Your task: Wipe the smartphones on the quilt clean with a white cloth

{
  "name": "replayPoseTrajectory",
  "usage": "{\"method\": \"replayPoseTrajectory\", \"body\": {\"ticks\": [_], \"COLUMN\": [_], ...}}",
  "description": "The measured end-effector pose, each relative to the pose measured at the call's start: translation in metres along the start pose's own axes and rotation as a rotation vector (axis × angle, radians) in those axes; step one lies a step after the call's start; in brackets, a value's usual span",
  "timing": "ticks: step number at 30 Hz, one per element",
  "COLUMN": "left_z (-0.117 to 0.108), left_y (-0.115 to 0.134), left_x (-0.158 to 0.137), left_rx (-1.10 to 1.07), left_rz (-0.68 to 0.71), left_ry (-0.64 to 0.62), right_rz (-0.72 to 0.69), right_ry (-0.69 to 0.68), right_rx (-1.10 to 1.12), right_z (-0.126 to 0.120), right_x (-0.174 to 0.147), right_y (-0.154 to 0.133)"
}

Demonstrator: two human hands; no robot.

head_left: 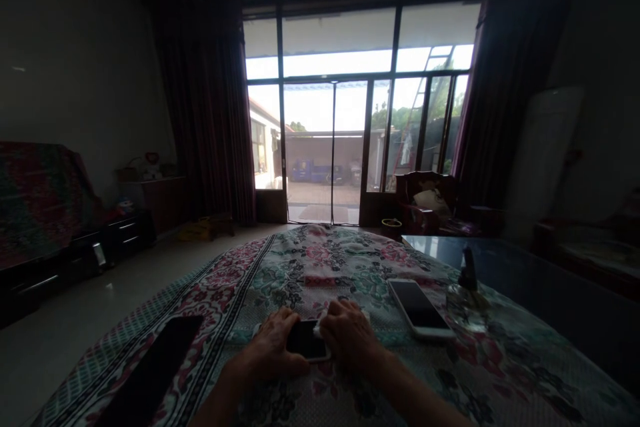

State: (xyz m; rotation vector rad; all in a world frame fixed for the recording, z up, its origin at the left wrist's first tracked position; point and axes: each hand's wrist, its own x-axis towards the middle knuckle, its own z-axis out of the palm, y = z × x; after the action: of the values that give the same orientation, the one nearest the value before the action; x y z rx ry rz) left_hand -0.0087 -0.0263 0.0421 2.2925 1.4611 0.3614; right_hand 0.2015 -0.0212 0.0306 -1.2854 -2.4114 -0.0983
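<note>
A smartphone with a dark screen (pixel 305 341) lies on the flowered tablecloth (pixel 280 280), straight in front of me. My left hand (pixel 274 345) grips it along its left side, thumb at the near edge and fingers at the far edge. Bunched in the closed fingers of my right hand (pixel 350 333) is a white cloth or tissue (pixel 318 329), which touches the right end of the phone. To the right lies a larger white-framed device with a black screen (pixel 420 308). Beside it stands a clear spray bottle with a dark nozzle (pixel 467 300).
A long black flat object (pixel 153 373) lies on the cloth at left. Beyond the table's right side is a dark glossy surface (pixel 505 267). A wooden chair with a cushion (pixel 431 203) stands near the glass doors (pixel 325 153). Low dark cabinets (pixel 120 233) line the left wall.
</note>
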Motion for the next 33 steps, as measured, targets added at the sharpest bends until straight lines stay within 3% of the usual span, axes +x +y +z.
{"method": "replayPoseTrajectory", "body": {"ticks": [8,26,33], "left_z": [0.0012,0.0007,0.003], "left_y": [0.0011,0.0018,-0.0001], "left_x": [0.0001,-0.0033,-0.003], "left_rx": [0.016,-0.012,0.0], "left_rz": [-0.001,-0.015,-0.005], "left_ry": [0.012,0.012,0.026], "right_rz": [0.081,0.018,0.034], "right_ry": [0.021,0.107,0.047], "right_rx": [0.011,0.032,0.02], "right_z": [0.0039,0.0099,0.0074], "right_x": [0.0034,-0.003,-0.0023], "right_y": [0.0039,0.0063,0.0058]}}
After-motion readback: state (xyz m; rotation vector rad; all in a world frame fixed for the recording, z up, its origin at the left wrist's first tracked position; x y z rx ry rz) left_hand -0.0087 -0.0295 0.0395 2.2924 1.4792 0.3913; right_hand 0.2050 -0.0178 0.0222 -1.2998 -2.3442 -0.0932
